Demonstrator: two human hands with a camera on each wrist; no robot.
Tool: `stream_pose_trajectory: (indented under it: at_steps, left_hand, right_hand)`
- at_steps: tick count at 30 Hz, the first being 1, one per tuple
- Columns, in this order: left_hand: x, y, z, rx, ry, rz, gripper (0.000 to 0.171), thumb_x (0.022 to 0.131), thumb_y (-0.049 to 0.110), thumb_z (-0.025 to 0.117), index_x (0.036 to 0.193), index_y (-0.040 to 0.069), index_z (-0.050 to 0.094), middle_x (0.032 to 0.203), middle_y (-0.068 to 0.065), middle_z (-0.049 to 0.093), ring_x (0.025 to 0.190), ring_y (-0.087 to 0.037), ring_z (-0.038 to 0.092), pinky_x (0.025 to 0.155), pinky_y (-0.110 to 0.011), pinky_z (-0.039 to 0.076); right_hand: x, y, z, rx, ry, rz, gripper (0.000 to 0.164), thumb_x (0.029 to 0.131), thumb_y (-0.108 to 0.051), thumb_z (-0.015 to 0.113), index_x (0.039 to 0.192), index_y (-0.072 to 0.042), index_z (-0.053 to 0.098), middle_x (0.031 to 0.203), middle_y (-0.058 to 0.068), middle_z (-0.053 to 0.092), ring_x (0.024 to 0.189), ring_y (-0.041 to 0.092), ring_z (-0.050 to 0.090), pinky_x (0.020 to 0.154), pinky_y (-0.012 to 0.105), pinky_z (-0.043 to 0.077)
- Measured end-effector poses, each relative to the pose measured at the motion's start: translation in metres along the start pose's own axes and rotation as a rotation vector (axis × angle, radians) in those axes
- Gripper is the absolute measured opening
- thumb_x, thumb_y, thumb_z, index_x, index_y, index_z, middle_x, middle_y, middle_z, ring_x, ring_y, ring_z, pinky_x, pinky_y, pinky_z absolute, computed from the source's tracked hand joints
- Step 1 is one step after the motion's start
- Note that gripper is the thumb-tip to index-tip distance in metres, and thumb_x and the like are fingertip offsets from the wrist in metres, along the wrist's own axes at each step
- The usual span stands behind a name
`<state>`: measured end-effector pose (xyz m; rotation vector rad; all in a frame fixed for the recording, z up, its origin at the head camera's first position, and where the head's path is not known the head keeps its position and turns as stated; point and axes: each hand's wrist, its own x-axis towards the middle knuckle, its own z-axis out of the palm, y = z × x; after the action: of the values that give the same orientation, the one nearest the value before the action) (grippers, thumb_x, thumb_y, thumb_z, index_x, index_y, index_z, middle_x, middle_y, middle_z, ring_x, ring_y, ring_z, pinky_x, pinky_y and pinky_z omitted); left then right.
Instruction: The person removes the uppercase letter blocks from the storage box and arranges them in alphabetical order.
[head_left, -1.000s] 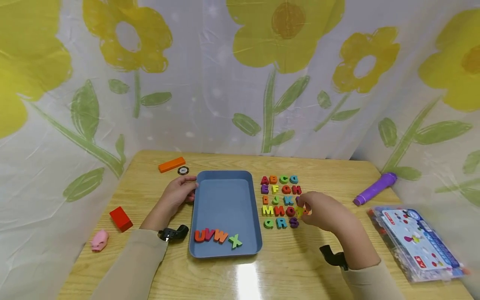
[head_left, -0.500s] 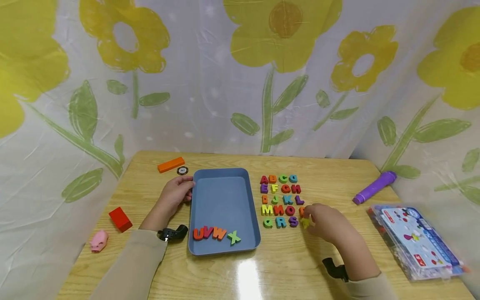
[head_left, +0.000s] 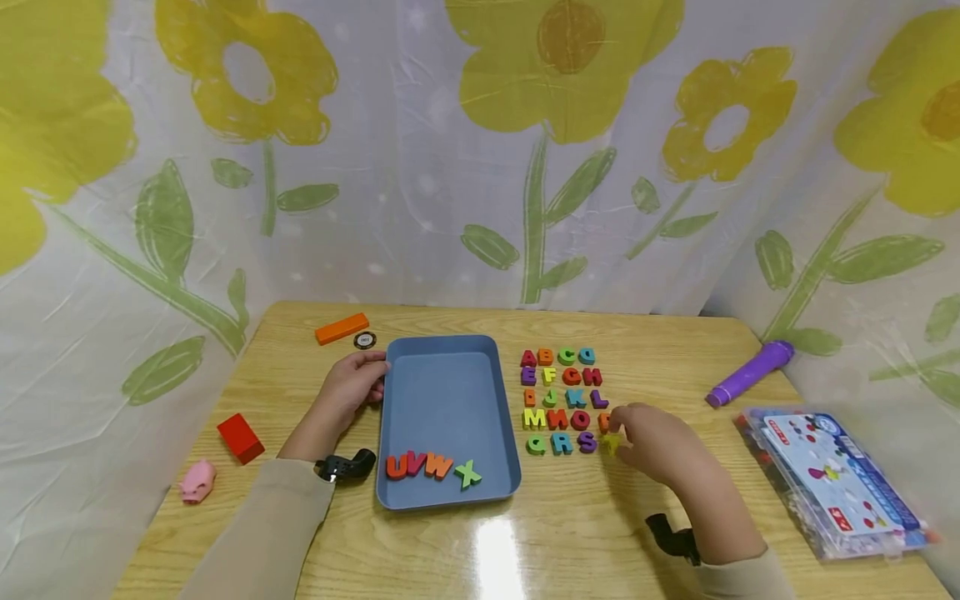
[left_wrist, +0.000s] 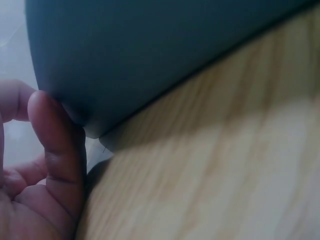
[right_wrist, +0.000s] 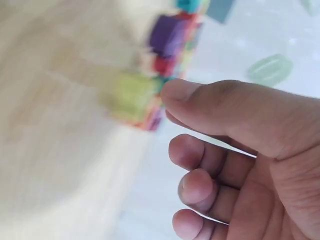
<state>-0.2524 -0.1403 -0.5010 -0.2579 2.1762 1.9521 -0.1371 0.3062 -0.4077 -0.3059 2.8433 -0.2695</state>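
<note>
In the head view my right hand is over the right end of the letter rows, thumb and index finger around a yellow toy letter. That letter lies beside the purple S, below an orange letter partly covered by my fingers. In the right wrist view the yellow letter shows blurred beyond my thumb tip, outside my grasp. My left hand rests its thumb and fingers against the left wall of a blue-grey tray. Inside the tray lie letters U, V, W and a green X.
Rows of coloured letters, A onward, stand right of the tray. An orange block, poker chip, red block and pink pig toy lie left. A purple marker-shaped toy and clear box are right.
My right hand has brought the yellow letter down from beside the O to the end of the bottom row and let go. The left hand stays at the tray.
</note>
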Motion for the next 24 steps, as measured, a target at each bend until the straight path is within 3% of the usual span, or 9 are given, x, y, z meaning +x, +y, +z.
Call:
stream_pose_trajectory:
  at_steps: [6,12,18,21,24]
  left_hand:
    - [0.000,0.000,0.001,0.010,0.023,0.018,0.049,0.107,0.020,0.064,0.150,-0.003,0.057,0.096,-0.005,0.064,0.070,-0.009,0.060,0.064,-0.020,0.057]
    - [0.002,0.002,0.001,0.009,0.047,0.011,0.047,0.106,0.020,0.064,0.148,-0.002,0.059,0.096,-0.006,0.063,0.071,-0.011,0.059,0.064,-0.020,0.056]
    - [0.003,0.003,-0.001,-0.004,0.048,0.017,0.046,0.107,0.018,0.063,0.147,-0.003,0.059,0.091,-0.004,0.063,0.068,-0.010,0.058,0.062,-0.019,0.055]
    - [0.001,0.002,-0.003,-0.022,0.045,0.023,0.045,0.107,0.017,0.062,0.146,-0.004,0.059,0.087,-0.002,0.063,0.065,-0.008,0.058,0.059,-0.019,0.053]
    - [-0.001,-0.001,-0.004,-0.037,0.035,0.027,0.045,0.107,0.015,0.062,0.146,-0.006,0.058,0.085,0.000,0.062,0.063,-0.006,0.057,0.058,-0.018,0.052]
  right_hand:
    - [0.009,-0.040,-0.028,0.012,0.055,-0.130,0.022,0.096,-0.013,0.083,0.117,-0.009,0.076,0.096,0.000,0.071,0.078,0.014,0.058,0.070,0.036,0.053]
    - [0.038,-0.111,-0.042,-0.024,0.075,-0.281,0.025,0.099,-0.020,0.083,0.122,-0.013,0.075,0.105,-0.002,0.073,0.083,0.013,0.062,0.077,0.035,0.057]
    - [0.073,-0.197,-0.034,-0.111,-0.017,-0.514,0.024,0.100,-0.029,0.082,0.121,-0.018,0.077,0.117,-0.003,0.074,0.098,0.014,0.069,0.086,0.034,0.059]
    - [0.088,-0.227,-0.021,-0.140,-0.083,-0.567,0.025,0.100,-0.031,0.082,0.123,-0.021,0.078,0.120,-0.003,0.074,0.099,0.013,0.068,0.088,0.033,0.059]
    - [0.098,-0.244,-0.004,-0.170,-0.152,-0.572,0.026,0.098,-0.033,0.084,0.121,-0.022,0.080,0.117,-0.005,0.076,0.097,0.012,0.067,0.088,0.034,0.059]
